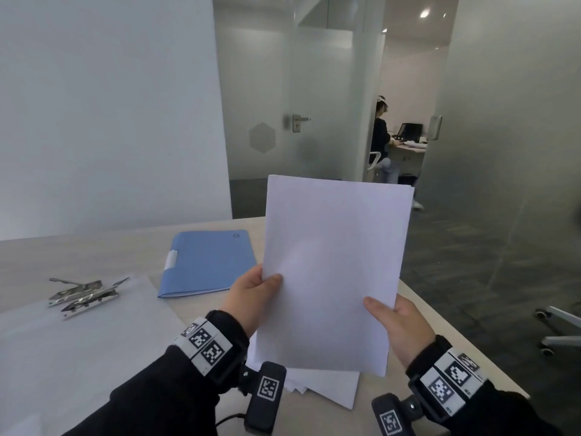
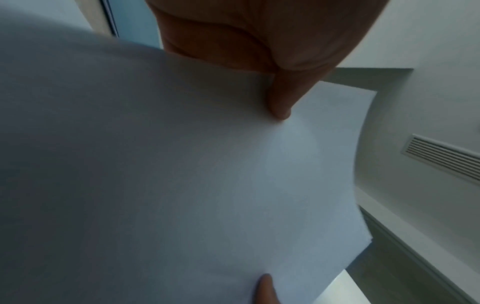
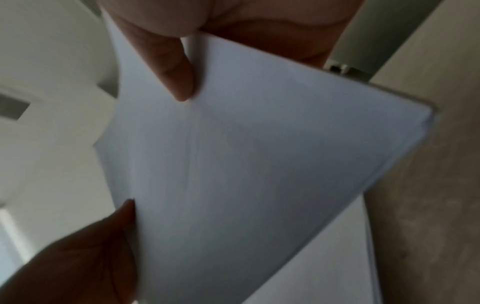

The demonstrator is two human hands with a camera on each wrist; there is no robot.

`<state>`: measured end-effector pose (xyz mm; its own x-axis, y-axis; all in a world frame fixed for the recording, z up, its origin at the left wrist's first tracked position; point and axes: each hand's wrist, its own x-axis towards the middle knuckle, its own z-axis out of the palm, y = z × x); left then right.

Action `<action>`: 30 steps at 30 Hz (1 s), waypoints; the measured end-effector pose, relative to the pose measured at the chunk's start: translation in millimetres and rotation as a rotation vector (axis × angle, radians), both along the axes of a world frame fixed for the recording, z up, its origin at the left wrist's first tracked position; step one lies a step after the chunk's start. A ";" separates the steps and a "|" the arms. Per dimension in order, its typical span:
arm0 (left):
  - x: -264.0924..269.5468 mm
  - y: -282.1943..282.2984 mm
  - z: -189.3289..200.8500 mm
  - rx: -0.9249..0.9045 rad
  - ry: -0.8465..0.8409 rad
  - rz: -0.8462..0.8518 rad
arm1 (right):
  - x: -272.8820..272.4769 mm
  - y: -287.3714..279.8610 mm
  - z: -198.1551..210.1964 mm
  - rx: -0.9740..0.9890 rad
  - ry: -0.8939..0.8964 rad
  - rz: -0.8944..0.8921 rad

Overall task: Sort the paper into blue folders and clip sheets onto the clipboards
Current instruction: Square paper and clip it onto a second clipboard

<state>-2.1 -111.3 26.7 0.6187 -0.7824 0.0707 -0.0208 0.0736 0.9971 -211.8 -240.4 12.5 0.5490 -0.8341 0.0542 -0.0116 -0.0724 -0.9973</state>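
White sheets of paper (image 1: 333, 272) stand nearly upright above the tabletop (image 1: 103, 247), pinched by their lower side edges: the left hand (image 1: 251, 297) and the right hand (image 1: 399, 325) each have a thumb in front and fingers behind. With so light a hold, the sheets could fan out, buckle, or slip onto the loose pages (image 1: 327, 385) below, muddling them. The blue folder (image 1: 207, 262) lies closed just beside, and the metal clips (image 1: 85, 295) well to the left.

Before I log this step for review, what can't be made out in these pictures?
- Fingers of both hands: behind the held paper stack in the head view.
- Loose sheets on the table: mostly covered by the stack.
- Blue folder: closed, contents unseen; logo too small.
- Clipboards: cut off by the left edge.
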 end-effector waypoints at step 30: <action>146.9 302.2 -33.8 0.391 0.243 0.514 | 242.0 196.9 -31.8 0.167 0.259 0.677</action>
